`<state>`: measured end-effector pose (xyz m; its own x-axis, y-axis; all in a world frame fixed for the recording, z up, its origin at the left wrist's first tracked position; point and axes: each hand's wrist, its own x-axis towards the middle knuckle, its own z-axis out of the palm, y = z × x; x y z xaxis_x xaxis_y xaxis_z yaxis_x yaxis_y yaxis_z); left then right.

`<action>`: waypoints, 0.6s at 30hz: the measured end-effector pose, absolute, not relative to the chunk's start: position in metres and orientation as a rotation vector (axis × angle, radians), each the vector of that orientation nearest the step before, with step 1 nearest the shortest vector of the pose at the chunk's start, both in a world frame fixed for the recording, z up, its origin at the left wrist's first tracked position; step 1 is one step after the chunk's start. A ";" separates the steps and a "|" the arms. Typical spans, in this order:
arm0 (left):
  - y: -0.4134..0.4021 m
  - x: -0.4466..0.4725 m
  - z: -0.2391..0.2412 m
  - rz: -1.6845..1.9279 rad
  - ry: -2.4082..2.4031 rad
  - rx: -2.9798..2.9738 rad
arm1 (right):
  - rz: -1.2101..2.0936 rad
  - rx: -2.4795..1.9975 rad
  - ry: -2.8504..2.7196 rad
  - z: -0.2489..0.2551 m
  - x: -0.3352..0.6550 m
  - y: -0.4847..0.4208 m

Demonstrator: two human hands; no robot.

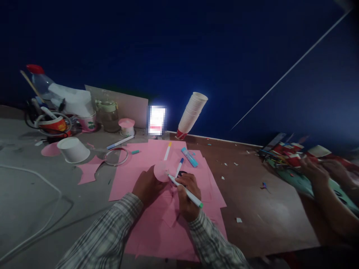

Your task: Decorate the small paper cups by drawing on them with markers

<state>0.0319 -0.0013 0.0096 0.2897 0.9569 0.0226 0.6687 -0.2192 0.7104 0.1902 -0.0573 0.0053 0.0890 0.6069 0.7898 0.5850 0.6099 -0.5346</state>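
Observation:
My left hand (pixel 149 186) is closed on a round pink paper disc (pixel 162 170) and keeps it up over the pink sheets (pixel 140 231). In my right hand (pixel 189 194) is a white marker (pixel 192 198) with a green end, its tip touching or very near the disc's right side. Just behind the disc lie a white marker with a yellow end (pixel 168 150) and another with a blue cap (pixel 180 167). A light blue glue stick (pixel 189 157) rests to their right. A small dark ring-shaped thing is partly hidden behind my right hand.
Leftward are a white paper cup (pixel 73 149), a tape ring (pixel 116 156), a pink offcut (pixel 90 169) and a cable (pixel 53 216). A cup stack (pixel 193 114) leans at the wall beside a lit screen (pixel 157 119). Another person's hands (pixel 315 170) work at far right.

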 end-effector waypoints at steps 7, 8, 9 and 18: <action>0.001 0.031 0.004 0.667 1.442 1.974 | 0.038 -1.014 -1.550 0.005 0.190 -0.060; 0.001 0.031 0.003 0.670 1.442 1.981 | 0.034 -1.002 -1.565 0.005 0.190 -0.060; 0.001 0.031 0.003 0.673 1.440 1.988 | 0.033 -0.990 -1.585 0.004 0.191 -0.060; -0.001 0.031 0.004 0.611 1.526 1.976 | 0.010 -0.959 -1.592 0.008 0.190 -0.058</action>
<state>0.0306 -0.0011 0.0039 0.2471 0.9689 0.0153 0.7120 -0.1923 0.6754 0.1902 -0.0583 0.0084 0.0583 0.5725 0.8179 0.5621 0.6582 -0.5008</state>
